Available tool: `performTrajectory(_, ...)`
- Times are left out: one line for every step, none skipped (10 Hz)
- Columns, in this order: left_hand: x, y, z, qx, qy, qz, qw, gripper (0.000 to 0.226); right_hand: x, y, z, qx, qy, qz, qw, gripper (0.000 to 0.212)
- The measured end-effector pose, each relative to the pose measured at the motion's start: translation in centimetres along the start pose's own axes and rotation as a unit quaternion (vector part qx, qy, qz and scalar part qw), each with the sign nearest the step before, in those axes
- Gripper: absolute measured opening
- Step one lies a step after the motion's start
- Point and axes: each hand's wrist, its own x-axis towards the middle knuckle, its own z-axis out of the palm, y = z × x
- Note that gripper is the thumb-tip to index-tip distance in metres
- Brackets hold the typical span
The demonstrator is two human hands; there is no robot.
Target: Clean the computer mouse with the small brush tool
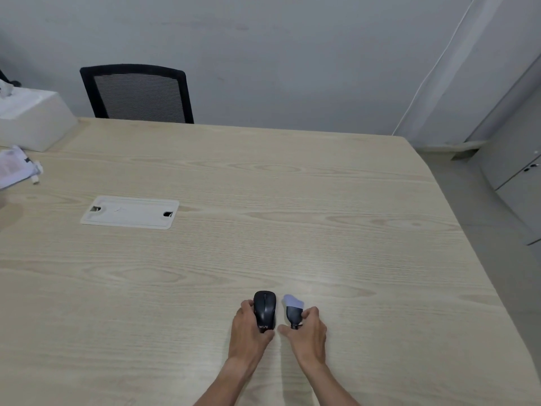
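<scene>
The left hand point(248, 326) closes its grip around the mouse point(265, 310) near the desk point(263, 186) front edge, steadying it. The right hand point(307, 329) pinches the brush point(293, 309) handle just beside it, bristles forward, ready to sweep.

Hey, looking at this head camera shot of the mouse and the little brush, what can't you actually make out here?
- Near end of the mouse: covered by the left hand.
- Handle end of the brush: hidden by the right hand.
- Dirt on the mouse: too small to tell.
- White box and crumpled bag: cut off by the left edge.
- Chair: its seat is hidden behind the table.
</scene>
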Motion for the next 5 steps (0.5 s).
performTrajectory(0.0,-0.3,0.1,0.000,0.001,0.004,1.000,0.058,0.3,0.0,-0.2,0.006,-0.003,-0.003,1.000,0.053)
performTrajectory(-0.2,-0.7,0.2,0.008,0.007,0.022,1.000,0.057,0.4,-0.1,-0.4,0.006,-0.015,-0.005,1.000,0.054)
performTrajectory(-0.3,-1.9,0.7,0.057,0.013,0.064,0.996,0.054,0.7,0.7,-0.6,0.005,-0.026,-0.020,0.999,0.057)
performTrajectory(-0.9,-3.6,0.5,0.181,0.030,0.136,0.974,0.032,0.1,1.2,-1.8,0.016,-0.020,-0.015,1.000,0.058)
performTrajectory(-0.7,-6.8,1.8,0.304,0.048,0.197,0.931,0.051,-0.1,1.9,-3.2,0.037,0.013,-0.021,0.999,0.052)
